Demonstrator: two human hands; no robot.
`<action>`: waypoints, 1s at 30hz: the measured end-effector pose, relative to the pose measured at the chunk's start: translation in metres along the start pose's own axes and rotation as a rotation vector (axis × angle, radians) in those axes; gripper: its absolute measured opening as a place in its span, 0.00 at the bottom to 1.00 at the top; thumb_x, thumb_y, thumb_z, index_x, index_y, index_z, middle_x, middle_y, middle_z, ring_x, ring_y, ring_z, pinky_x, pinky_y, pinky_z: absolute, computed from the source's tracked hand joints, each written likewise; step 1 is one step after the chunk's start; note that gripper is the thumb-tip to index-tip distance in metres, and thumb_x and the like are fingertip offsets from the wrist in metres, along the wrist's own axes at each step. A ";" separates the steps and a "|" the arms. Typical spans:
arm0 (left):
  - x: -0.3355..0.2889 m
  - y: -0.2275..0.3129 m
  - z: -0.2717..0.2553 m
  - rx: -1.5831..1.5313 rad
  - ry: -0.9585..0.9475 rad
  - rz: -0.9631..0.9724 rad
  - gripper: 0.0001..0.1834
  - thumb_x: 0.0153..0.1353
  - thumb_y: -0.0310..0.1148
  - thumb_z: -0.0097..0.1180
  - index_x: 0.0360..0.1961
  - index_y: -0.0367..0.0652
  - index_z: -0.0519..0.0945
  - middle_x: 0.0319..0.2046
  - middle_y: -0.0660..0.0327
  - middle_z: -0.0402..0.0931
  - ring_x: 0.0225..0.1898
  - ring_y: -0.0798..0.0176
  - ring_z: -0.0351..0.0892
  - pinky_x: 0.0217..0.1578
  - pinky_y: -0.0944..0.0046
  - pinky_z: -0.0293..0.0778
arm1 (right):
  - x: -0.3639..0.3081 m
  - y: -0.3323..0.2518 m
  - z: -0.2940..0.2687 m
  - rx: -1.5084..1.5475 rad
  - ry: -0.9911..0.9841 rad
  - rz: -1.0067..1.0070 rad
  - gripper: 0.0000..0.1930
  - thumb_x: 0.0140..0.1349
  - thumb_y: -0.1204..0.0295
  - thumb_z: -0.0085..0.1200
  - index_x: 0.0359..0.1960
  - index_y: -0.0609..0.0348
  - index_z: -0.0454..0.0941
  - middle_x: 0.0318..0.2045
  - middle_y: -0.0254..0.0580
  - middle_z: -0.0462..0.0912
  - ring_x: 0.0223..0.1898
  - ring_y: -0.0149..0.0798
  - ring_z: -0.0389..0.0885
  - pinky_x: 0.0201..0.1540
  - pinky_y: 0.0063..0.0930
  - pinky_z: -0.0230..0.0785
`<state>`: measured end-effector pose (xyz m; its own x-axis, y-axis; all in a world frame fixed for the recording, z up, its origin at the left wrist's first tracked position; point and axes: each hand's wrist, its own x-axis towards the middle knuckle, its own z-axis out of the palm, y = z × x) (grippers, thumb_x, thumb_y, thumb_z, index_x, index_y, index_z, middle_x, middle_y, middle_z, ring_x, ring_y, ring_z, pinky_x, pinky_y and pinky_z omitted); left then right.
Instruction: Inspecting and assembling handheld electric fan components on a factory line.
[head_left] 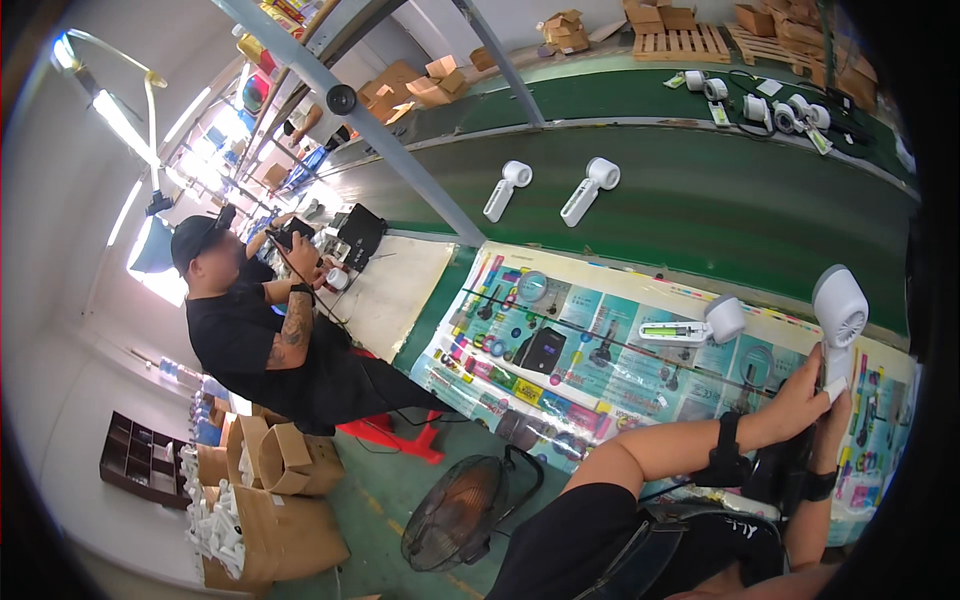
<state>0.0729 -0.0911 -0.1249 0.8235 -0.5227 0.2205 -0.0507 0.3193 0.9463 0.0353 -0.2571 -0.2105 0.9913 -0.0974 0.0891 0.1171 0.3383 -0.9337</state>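
Note:
At the right of the worktable I hold a white handheld fan (840,312) upright, its round grilled head above my hands. My left hand (797,400) is closed around the fan's handle from the left. My right hand (833,425) closes on the lower handle from the other side; its fingers are partly hidden. A small white piece shows between the hands, too small to name. To the left, on the printed sheet covering the table (620,375), lies a second handheld fan (722,318). Its handle is open, with a green battery-like cylinder (675,331) inside.
Beyond the table runs a green conveyor belt (420,180) with two white handheld fans (513,175) (600,178). More fan parts (785,115) lie farther back. A co-worker (250,310) works at the left bench. A floor fan (460,510) and cardboard boxes (290,530) stand below.

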 end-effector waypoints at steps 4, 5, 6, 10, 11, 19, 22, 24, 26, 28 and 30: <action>-0.001 -0.004 -0.001 0.022 0.005 0.039 0.32 0.56 0.26 0.46 0.61 0.34 0.49 0.48 0.45 0.66 0.51 0.52 0.70 0.52 0.58 0.64 | 0.001 -0.001 0.004 0.024 0.030 -0.025 0.25 0.66 0.58 0.34 0.58 0.63 0.61 0.49 0.41 0.73 0.47 0.35 0.74 0.49 0.29 0.67; -0.001 -0.004 -0.001 0.020 0.003 0.035 0.32 0.56 0.26 0.45 0.61 0.34 0.49 0.48 0.45 0.66 0.51 0.52 0.69 0.52 0.58 0.64 | 0.001 -0.003 0.005 0.019 0.003 -0.022 0.25 0.66 0.57 0.34 0.58 0.63 0.61 0.49 0.42 0.73 0.48 0.36 0.74 0.49 0.29 0.68; -0.001 -0.003 -0.001 0.021 0.000 0.029 0.32 0.56 0.26 0.45 0.61 0.34 0.49 0.48 0.45 0.66 0.51 0.53 0.69 0.52 0.58 0.64 | 0.001 -0.003 0.004 0.019 0.000 -0.024 0.25 0.66 0.57 0.34 0.58 0.63 0.61 0.49 0.42 0.73 0.48 0.36 0.74 0.49 0.29 0.68; 0.001 -0.006 -0.002 0.032 0.007 0.043 0.32 0.56 0.26 0.45 0.61 0.34 0.49 0.48 0.45 0.66 0.51 0.53 0.69 0.52 0.58 0.65 | 0.001 0.010 -0.007 -0.007 0.057 -0.024 0.26 0.67 0.55 0.34 0.59 0.62 0.61 0.50 0.42 0.72 0.49 0.36 0.74 0.50 0.29 0.68; 0.001 -0.006 -0.002 0.038 0.002 0.046 0.32 0.56 0.26 0.45 0.61 0.34 0.48 0.48 0.44 0.66 0.51 0.52 0.69 0.52 0.58 0.65 | 0.001 0.013 -0.008 -0.018 0.105 -0.029 0.27 0.66 0.54 0.34 0.59 0.62 0.61 0.50 0.42 0.72 0.50 0.36 0.74 0.50 0.29 0.68; 0.003 -0.007 -0.001 0.038 -0.001 0.000 0.36 0.54 0.24 0.44 0.62 0.32 0.44 0.48 0.41 0.65 0.51 0.49 0.69 0.53 0.57 0.64 | 0.001 0.013 -0.013 -0.016 0.134 0.016 0.30 0.65 0.49 0.35 0.59 0.59 0.61 0.50 0.39 0.73 0.48 0.34 0.74 0.47 0.27 0.69; 0.004 -0.009 -0.001 0.045 -0.004 0.038 0.37 0.53 0.24 0.44 0.63 0.31 0.42 0.49 0.41 0.65 0.52 0.49 0.68 0.53 0.57 0.64 | 0.000 0.013 -0.010 -0.033 0.139 0.028 0.30 0.64 0.49 0.36 0.59 0.59 0.61 0.49 0.38 0.73 0.47 0.33 0.75 0.45 0.24 0.69; 0.003 -0.008 -0.001 0.036 -0.003 0.026 0.37 0.53 0.24 0.43 0.62 0.32 0.43 0.49 0.41 0.64 0.52 0.48 0.68 0.53 0.57 0.64 | -0.001 0.014 -0.010 -0.034 0.166 0.023 0.30 0.64 0.48 0.36 0.60 0.58 0.61 0.49 0.37 0.74 0.47 0.31 0.75 0.43 0.23 0.70; 0.003 -0.010 -0.001 0.037 0.002 0.037 0.36 0.53 0.24 0.43 0.62 0.32 0.43 0.49 0.41 0.64 0.52 0.48 0.68 0.53 0.57 0.64 | 0.000 0.013 -0.007 -0.019 0.196 0.021 0.31 0.63 0.47 0.36 0.60 0.58 0.61 0.50 0.37 0.74 0.46 0.30 0.75 0.42 0.22 0.70; 0.004 -0.010 -0.001 0.036 0.007 0.051 0.36 0.53 0.24 0.43 0.62 0.32 0.43 0.49 0.41 0.64 0.52 0.48 0.68 0.53 0.57 0.64 | 0.000 0.010 -0.007 0.002 0.151 0.021 0.32 0.62 0.47 0.38 0.57 0.60 0.63 0.50 0.40 0.73 0.49 0.33 0.73 0.48 0.27 0.66; 0.004 -0.010 -0.002 0.046 -0.003 0.030 0.36 0.53 0.24 0.43 0.62 0.32 0.43 0.49 0.41 0.64 0.52 0.48 0.68 0.53 0.57 0.64 | 0.000 0.010 -0.010 0.023 0.108 0.019 0.32 0.61 0.46 0.40 0.55 0.63 0.65 0.51 0.42 0.72 0.52 0.37 0.71 0.55 0.32 0.62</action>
<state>0.0775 -0.0949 -0.1339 0.8198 -0.5153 0.2497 -0.1013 0.2987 0.9490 0.0357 -0.2633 -0.2238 0.9811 -0.1908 0.0321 0.1007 0.3620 -0.9267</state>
